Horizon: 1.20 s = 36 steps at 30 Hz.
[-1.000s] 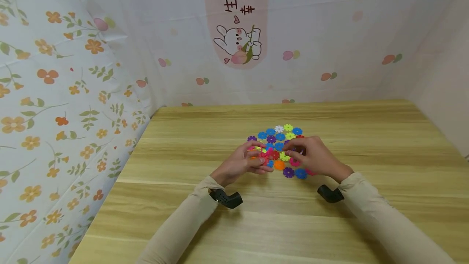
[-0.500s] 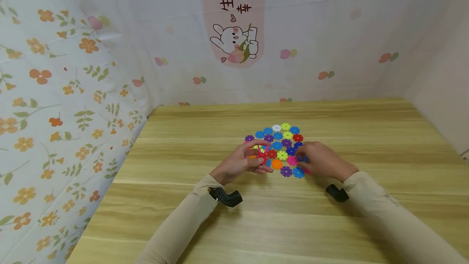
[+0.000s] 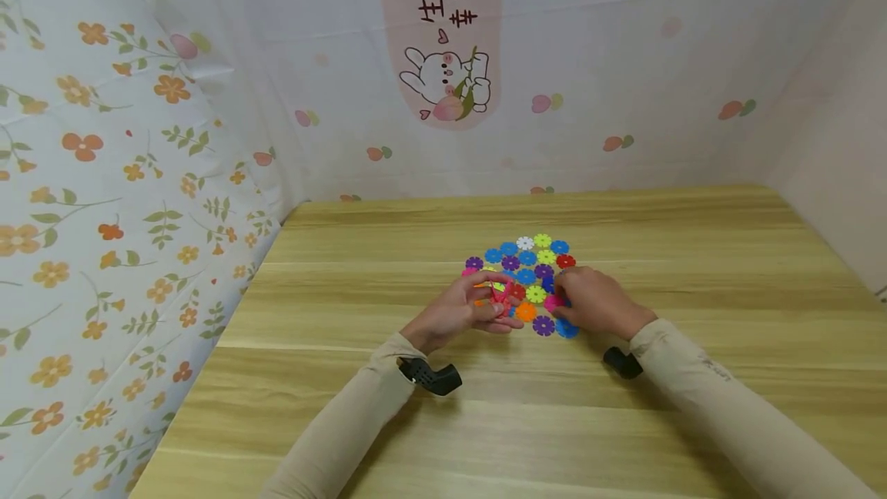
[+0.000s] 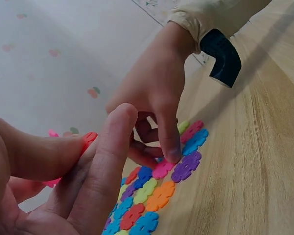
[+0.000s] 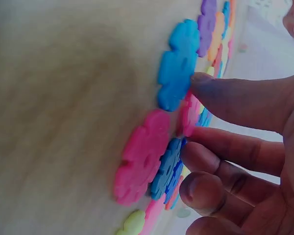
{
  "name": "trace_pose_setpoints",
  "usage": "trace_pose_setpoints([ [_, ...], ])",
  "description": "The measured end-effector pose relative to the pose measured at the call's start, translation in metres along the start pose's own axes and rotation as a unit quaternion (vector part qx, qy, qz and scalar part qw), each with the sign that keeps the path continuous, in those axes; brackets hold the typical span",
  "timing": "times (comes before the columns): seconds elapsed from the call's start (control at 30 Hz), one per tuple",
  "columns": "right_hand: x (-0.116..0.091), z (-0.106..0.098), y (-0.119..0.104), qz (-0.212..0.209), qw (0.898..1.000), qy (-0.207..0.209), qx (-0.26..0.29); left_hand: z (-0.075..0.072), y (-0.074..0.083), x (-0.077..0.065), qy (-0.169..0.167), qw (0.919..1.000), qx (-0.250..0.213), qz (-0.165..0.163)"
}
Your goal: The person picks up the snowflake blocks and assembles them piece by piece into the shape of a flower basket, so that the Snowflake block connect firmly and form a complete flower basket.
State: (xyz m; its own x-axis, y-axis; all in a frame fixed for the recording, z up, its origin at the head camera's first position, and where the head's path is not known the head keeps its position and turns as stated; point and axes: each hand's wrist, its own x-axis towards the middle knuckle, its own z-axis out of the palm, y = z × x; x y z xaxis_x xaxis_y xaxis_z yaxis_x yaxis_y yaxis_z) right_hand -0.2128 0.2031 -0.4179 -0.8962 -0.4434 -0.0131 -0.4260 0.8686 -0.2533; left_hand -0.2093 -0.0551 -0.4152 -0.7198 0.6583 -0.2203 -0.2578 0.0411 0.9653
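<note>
My left hand [image 3: 466, 308] pinches joined pink and red flower-shaped plastic discs [image 3: 500, 299] above the left side of the spread. In the left wrist view, a red disc [image 4: 89, 140] peeks out between thumb and fingers; the rest is mostly hidden. At the spread's right side, my right hand [image 3: 594, 303] is down with curled fingers. Its thumb and index finger pinch the edges of a pink flower disc [image 5: 189, 115] that lies among the others. Beside that disc are a blue disc [image 5: 179, 66] and a nearer pink disc [image 5: 143, 156].
Several flower discs lie flat on the wooden table [image 3: 416, 422], among them an orange disc [image 3: 526, 312], a purple disc [image 3: 543, 325] and a white disc [image 3: 524, 242]. Behind the table hangs a patterned cloth [image 3: 312, 45]. Each wrist carries a black mount [image 3: 430, 377].
My right hand first moved right and down over the spread, then slightly left onto the pink disc. The left hand keeps hold of its joined discs, which have turned a little.
</note>
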Motion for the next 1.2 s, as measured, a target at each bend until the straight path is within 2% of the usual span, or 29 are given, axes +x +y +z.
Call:
trace_pose_setpoints([
  [0.13, 0.004, 0.001, 0.002, 0.004, 0.999, -0.002, 0.038, 0.002, 0.001, 0.000, 0.009, 1.0000, -0.002, 0.000],
  [0.37, 0.009, 0.001, 0.001, -0.031, 0.995, 0.013, 0.093, 0.001, 0.001, 0.000, 0.027, 0.9993, -0.027, 0.006],
  [0.63, 0.005, -0.003, -0.001, -0.045, 0.986, 0.033, 0.157, 0.001, -0.002, 0.001, 0.010, 0.9995, -0.029, 0.011],
  [0.77, 0.003, -0.011, -0.006, -0.067, 0.970, 0.065, 0.225, 0.002, 0.001, 0.003, 0.013, 0.9995, -0.025, 0.013],
  [0.93, -0.001, -0.020, -0.015, -0.064, 0.949, 0.074, 0.300, 0.003, 0.003, 0.007, 0.021, 0.9995, -0.024, 0.007],
  [1.07, -0.002, -0.022, -0.023, -0.070, 0.941, 0.071, 0.322, 0.004, 0.003, 0.008, 0.020, 0.9995, -0.023, 0.007],
  [1.2, -0.002, -0.020, -0.028, -0.079, 0.939, 0.079, 0.326, 0.004, 0.004, 0.007, 0.013, 0.9994, -0.028, 0.012],
])
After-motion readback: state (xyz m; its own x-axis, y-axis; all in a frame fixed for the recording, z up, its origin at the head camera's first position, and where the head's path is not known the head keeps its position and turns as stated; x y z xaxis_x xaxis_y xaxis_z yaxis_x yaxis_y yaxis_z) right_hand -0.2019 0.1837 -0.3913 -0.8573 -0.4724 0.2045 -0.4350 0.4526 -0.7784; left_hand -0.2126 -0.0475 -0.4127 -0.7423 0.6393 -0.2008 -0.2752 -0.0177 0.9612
